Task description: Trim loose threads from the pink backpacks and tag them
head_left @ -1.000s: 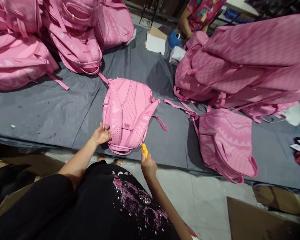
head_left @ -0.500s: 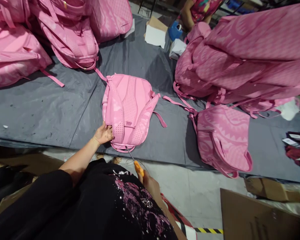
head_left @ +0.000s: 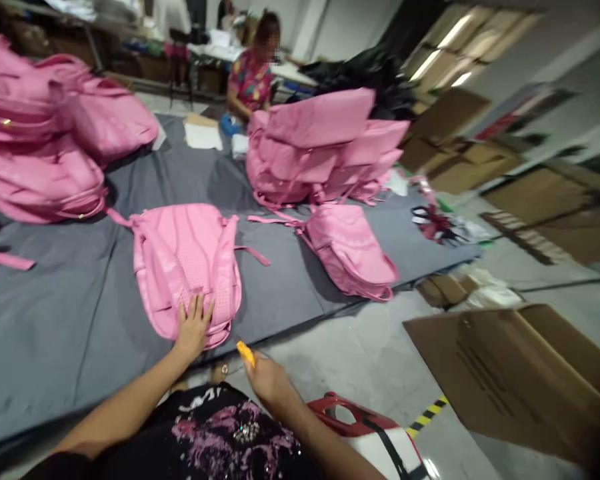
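A pink backpack lies on the grey-covered table in front of me, its padded straps facing up. My left hand rests flat on its near end, fingers spread over the straps. Just right of that end, past the table edge, my right hand is closed around an orange-handled tool. The tool's slim metal tip is blurred now, and it does not touch the backpack. Another pink backpack lies farther right, with its patterned front up.
Pink backpacks are heaped at the left and at the back of the table. A co-worker is behind the back heap. White papers lie nearby. A cardboard box and a red-and-white object are on my right.
My view has swung up and right. My left hand has gone from the backpack's side onto its top. The tool has come away from the backpack's near edge, still in my right hand.
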`<state>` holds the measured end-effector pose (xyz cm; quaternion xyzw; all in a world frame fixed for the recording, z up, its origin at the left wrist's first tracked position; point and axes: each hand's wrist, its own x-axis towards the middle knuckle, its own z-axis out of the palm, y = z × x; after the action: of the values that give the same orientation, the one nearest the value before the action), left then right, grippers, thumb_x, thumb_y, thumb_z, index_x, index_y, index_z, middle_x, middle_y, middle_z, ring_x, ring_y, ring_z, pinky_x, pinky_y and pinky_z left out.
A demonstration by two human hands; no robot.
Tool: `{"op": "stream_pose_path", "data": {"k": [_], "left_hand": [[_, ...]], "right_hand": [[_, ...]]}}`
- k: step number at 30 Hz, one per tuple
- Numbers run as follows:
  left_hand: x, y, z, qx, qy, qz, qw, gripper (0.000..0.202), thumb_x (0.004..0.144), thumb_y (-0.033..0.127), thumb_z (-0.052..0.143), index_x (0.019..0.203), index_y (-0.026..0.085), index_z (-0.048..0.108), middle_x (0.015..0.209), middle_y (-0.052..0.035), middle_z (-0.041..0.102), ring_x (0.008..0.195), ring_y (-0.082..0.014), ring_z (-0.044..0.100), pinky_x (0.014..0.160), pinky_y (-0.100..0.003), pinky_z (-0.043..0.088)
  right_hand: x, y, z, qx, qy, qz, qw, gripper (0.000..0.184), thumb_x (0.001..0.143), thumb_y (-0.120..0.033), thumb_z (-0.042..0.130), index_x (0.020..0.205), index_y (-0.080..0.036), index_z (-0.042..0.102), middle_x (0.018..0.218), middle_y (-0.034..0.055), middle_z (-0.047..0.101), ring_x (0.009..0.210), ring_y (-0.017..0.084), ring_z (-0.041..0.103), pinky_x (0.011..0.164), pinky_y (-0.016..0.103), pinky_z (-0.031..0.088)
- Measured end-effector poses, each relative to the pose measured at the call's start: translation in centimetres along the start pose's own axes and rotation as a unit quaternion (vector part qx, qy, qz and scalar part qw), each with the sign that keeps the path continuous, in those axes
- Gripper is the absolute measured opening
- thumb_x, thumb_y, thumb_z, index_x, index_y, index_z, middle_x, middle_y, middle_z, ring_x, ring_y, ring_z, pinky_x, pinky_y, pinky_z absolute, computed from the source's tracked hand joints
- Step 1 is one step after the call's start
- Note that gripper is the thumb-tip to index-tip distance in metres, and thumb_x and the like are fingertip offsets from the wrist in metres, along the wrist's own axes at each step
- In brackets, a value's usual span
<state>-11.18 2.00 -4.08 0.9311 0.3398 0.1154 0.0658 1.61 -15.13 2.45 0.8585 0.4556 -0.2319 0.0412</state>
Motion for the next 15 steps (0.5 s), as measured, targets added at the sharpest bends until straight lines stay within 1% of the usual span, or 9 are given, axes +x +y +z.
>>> {"op": "stream_pose_path", "data": {"k": [2,4,5,7,9,11,12,13,15], "left_hand": [[2.5,0.1,1.4,0.034,0.005,0.009,0.999,0.085,0.071,0.005,0.056,0.152,0.013,0.032,0.153,-0.0266,0.034,0.144,-0.0412,0.029,0.114,-0.066,0.014],[5.3,0.3,1.3,0.003,0.007,0.01,1.0,0.08,0.071,0.005,0.052,0.15,0.011,0.037,0.142,-0.026,0.049,0.133,-0.0389,0.044,0.111,-0.063,0.022],[6.9,0.5,0.6,-0.037,0.009,0.001,0.999,0.076,0.072,0.005,0.05,0.147,0.012,0.042,0.133,-0.0241,0.058,0.125,-0.0375,0.053,0.109,-0.06,0.027],[9.9,1.2,-2.1,-0.15,0.04,-0.041,0.987,0.061,0.074,0.01,0.052,0.134,0.016,0.057,0.107,-0.0181,0.07,0.107,-0.0352,0.063,0.101,-0.052,0.038],[12.6,2.1,-5.7,-0.268,0.116,-0.101,0.951,0.043,0.074,0.017,0.057,0.116,0.019,0.067,0.084,-0.0113,0.07,0.093,-0.0326,0.065,0.089,-0.042,0.045],[14.3,2.8,-8.9,-0.343,0.211,-0.155,0.902,0.027,0.074,0.024,0.062,0.1,0.02,0.069,0.075,-0.0056,0.065,0.085,-0.0275,0.063,0.08,-0.033,0.046],[14.5,2.9,-9.8,-0.37,0.252,-0.176,0.877,0.021,0.076,0.027,0.062,0.096,0.021,0.067,0.074,-0.0033,0.063,0.083,-0.0241,0.061,0.076,-0.03,0.046],[14.3,3.0,-10.2,-0.4,0.283,-0.19,0.851,0.018,0.079,0.03,0.06,0.094,0.021,0.064,0.075,-0.0016,0.062,0.08,-0.0209,0.06,0.073,-0.027,0.046],[12.3,3.1,-9.0,-0.473,0.321,-0.212,0.793,0.017,0.084,0.034,0.054,0.095,0.022,0.058,0.078,-0.0003,0.061,0.078,-0.0172,0.058,0.07,-0.024,0.046]], "right_hand": [[0.4,-0.1,0.6,0.029,-0.009,-0.004,1.0,0.039,0.1,-0.039,0.039,0.109,-0.015,0.068,0.097,0.0141,0.075,0.09,0.03,0.073,0.072,0.033,0.052],[1.0,-0.3,1.2,0.062,0.005,-0.003,0.998,0.04,0.1,-0.04,0.037,0.108,-0.015,0.068,0.098,0.014,0.075,0.092,0.03,0.072,0.073,0.034,0.053],[1.3,-0.4,1.3,0.082,0.022,0.008,0.996,0.041,0.1,-0.039,0.036,0.109,-0.015,0.068,0.098,0.0137,0.075,0.092,0.03,0.073,0.073,0.034,0.052],[1.6,-0.5,0.9,0.127,0.079,0.03,0.988,0.042,0.101,-0.037,0.032,0.111,-0.014,0.066,0.095,0.0129,0.076,0.089,0.029,0.073,0.071,0.032,0.051],[1.3,-0.4,-0.3,0.174,0.155,0.017,0.972,0.043,0.101,-0.035,0.027,0.111,-0.014,0.063,0.091,0.0118,0.075,0.086,0.026,0.073,0.068,0.029,0.049],[0.4,-0.2,-2.0,0.201,0.228,-0.027,0.952,0.044,0.101,-0.036,0.025,0.11,-0.013,0.061,0.085,0.0108,0.074,0.079,0.024,0.072,0.064,0.027,0.046],[-0.2,0.0,-2.7,0.203,0.253,-0.055,0.944,0.043,0.101,-0.037,0.025,0.108,-0.013,0.06,0.082,0.0099,0.073,0.075,0.023,0.071,0.062,0.027,0.044],[-0.8,0.3,-3.2,0.199,0.268,-0.085,0.939,0.043,0.101,-0.039,0.025,0.105,-0.014,0.06,0.078,0.0087,0.072,0.071,0.022,0.07,0.061,0.027,0.042],[-1.8,1.2,-3.1,0.179,0.271,-0.132,0.937,0.042,0.1,-0.041,0.027,0.1,-0.016,0.06,0.074,0.007,0.071,0.067,0.021,0.069,0.059,0.026,0.039]]}}
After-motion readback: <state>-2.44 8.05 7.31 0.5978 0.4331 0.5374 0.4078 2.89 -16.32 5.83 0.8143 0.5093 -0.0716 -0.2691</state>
